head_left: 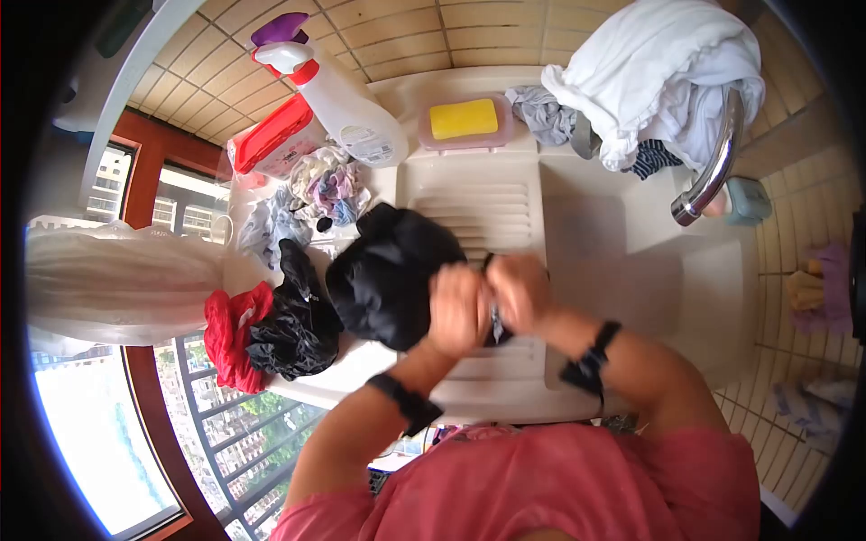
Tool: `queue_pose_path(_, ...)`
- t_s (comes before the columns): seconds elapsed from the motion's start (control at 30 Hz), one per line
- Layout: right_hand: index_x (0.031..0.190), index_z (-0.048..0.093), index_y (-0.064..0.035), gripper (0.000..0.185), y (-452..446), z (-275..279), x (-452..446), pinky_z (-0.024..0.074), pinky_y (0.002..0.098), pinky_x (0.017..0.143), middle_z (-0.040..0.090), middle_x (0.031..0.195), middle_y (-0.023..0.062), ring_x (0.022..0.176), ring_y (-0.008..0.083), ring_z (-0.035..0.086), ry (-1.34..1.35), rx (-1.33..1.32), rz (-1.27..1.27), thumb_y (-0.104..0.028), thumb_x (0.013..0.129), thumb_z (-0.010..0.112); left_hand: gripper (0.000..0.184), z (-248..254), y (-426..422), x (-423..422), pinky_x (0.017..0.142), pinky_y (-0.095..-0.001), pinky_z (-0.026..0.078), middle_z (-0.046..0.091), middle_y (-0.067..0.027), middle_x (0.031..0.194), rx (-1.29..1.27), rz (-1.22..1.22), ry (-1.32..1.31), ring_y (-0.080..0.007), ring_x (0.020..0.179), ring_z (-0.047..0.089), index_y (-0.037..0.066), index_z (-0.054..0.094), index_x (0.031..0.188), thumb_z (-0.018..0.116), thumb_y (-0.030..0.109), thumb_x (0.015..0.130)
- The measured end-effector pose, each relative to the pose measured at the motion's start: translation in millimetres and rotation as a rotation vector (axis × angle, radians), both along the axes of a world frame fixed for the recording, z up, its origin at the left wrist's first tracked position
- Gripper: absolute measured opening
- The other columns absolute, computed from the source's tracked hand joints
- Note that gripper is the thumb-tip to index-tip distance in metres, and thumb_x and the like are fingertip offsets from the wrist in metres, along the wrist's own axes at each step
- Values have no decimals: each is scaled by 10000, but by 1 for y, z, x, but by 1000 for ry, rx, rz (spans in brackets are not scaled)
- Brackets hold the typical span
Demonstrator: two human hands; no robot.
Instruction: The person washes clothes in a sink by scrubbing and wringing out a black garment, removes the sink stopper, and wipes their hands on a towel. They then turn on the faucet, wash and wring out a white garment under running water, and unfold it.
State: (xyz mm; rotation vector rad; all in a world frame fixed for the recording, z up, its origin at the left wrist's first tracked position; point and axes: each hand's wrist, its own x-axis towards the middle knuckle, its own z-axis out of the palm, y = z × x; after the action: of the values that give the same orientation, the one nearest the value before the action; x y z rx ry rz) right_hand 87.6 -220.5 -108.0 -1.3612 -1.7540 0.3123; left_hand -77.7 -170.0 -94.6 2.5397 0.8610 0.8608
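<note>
A bunched black garment (pixel 397 270) lies on the left of the ribbed washboard (pixel 474 203) built into the sink. My left hand (pixel 457 308) is closed at the garment's right edge, gripping its cloth. Close beside it, my right hand (pixel 520 293) is also curled into a fist over the washboard, with dark cloth showing around it. A small greyish-black bit of fabric sticks out between the two fists. Both hands are slightly blurred, and the fingers hide just how the cloth is held.
Left of the garment lie a crumpled black cloth (pixel 293 325), a red cloth (pixel 236 335) and small pale laundry (pixel 334 191). A spray bottle (pixel 356 117) and yellow soap (pixel 464 118) in a dish stand behind. White laundry (pixel 654 68) hangs over the curved faucet (pixel 717 171) above the basin (pixel 631 307).
</note>
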Motion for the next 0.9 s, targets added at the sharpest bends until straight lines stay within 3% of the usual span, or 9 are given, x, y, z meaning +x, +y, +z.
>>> queue_pose_path(0.2,923,616,-82,73,74,-6,17,463,503,794,657,844,142,836,401,612,37,31,-255,-138,896,578,297,13,72,40,935,-515,452,625,-139,1179,-171,205,269,-345,1116,579,101,616,1204,611,201,924)
queue_pose_path(0.27,1080,662,-85,227,63,-4,22,453,520,889,679,1031,159,992,395,620,-16,-84,-140,-245,927,615,493,65,68,20,1009,-484,404,587,-116,1329,187,160,322,-324,1197,536,98,597,1288,691,281,839)
queue_pose_path(0.37,1285,617,-67,517,46,52,13,400,551,1011,628,1250,170,1207,367,562,-285,-55,-74,-418,910,673,776,88,94,-24,1114,-544,314,535,-202,1430,229,579,438,-394,1337,465,72,483,1452,752,445,827)
queue_pose_path(0.4,1417,519,-24,778,42,77,6,326,555,1099,526,1432,200,1361,363,460,-315,-388,70,-524,858,727,783,85,99,-42,1098,-546,335,589,-200,1363,78,631,526,-389,1280,517,77,475,1461,748,445,826)
queue_pose_path(0.5,1434,485,-73,932,34,75,-21,344,545,1072,581,1274,129,1244,325,499,-723,-440,80,-472,684,870,696,92,98,-72,1046,-525,405,679,-200,1218,-202,639,606,-356,1173,623,62,532,1408,732,394,830)
queue_pose_path(0.57,1408,504,-94,912,23,60,-17,350,539,1051,581,1249,117,1232,319,496,-607,-335,95,-429,652,889,607,98,86,-84,1009,-502,455,714,-202,1142,-326,601,593,-329,1123,677,41,597,1346,719,343,834)
queue_pose_path(0.7,1242,619,-137,754,-18,51,-4,381,497,1007,586,1221,91,1207,318,520,-283,-19,47,-264,561,917,175,115,24,-91,685,-358,549,696,-188,812,-490,296,37,-260,748,708,21,737,961,646,68,818)
queue_pose_path(0.83,1159,657,-134,690,-51,45,23,417,489,1033,603,1215,113,1165,347,556,-66,-49,2,-184,515,898,176,139,-4,-78,687,-342,533,671,-118,771,-917,-185,173,-196,731,672,27,672,1035,708,119,890)
queue_pose_path(0.9,1190,637,-129,735,-59,31,37,406,507,1045,599,1226,116,1181,361,551,-32,-61,9,-191,508,905,194,137,22,-69,601,-372,517,654,-83,704,-1090,11,-47,-156,651,649,24,667,1039,681,203,965)
